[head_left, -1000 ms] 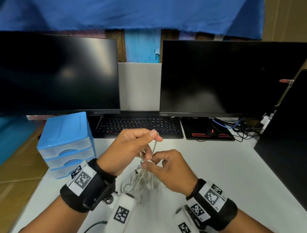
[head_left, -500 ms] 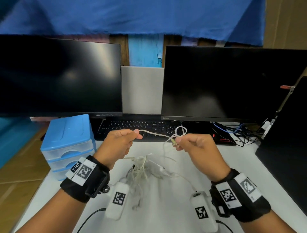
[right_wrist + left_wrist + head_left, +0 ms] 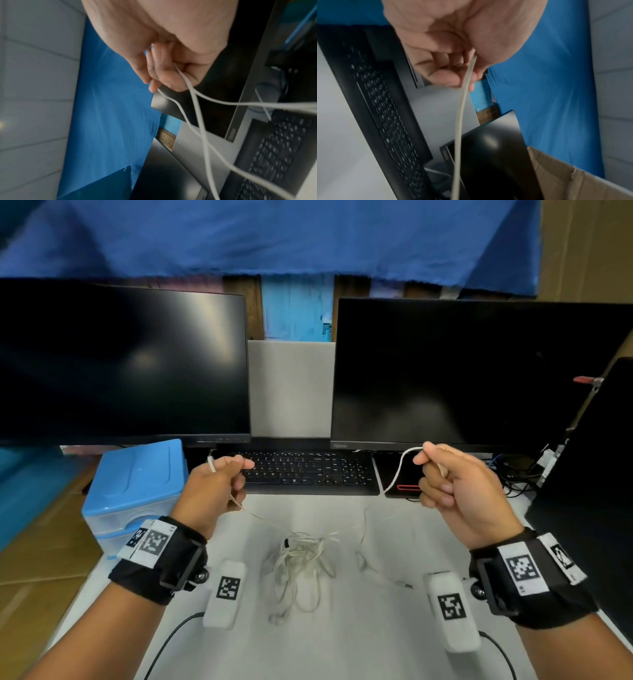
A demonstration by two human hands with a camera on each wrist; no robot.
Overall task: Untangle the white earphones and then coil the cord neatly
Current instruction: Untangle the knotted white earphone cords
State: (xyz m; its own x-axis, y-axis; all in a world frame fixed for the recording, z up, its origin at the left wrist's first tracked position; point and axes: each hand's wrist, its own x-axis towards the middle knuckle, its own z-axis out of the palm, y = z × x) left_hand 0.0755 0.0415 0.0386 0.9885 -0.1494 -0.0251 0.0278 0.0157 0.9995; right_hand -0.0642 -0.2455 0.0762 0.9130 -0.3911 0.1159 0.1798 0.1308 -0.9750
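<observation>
- Now, nearest to you on the table [image 3: 342, 655], the tangled part of the earphones [image 3: 301, 559] lies in a loose white heap, about midway between your two wrists and below both hands.
- One earbud [image 3: 278, 618] shows at the near edge of the heap, and the plug [image 3: 406, 585] lies on the table to the right of it, closer to your right wrist.
- From the heap one thin strand rises up and to the left, and another rises up and to the right, so the free cord makes a wide V with the knot at its low point.
- Your left hand [image 3: 214, 484] is curled around its strand; the left wrist view shows the cord [image 3: 460, 121] coming out between the fingers and hanging down.
- Your right hand [image 3: 455, 484] pinches a loop of cord, and the right wrist view shows several strands [image 3: 197, 112] leaving the fingers.
- Both hands are raised and well apart, with the heap about equally near to each.
- I judge the untangling is not finished; the next pull must work toward the heap in the middle, gently, or the knot may tighten.
- Behind your hands are the keyboard [image 3: 308, 470] and two dark monitors [image 3: 462, 371].
</observation>
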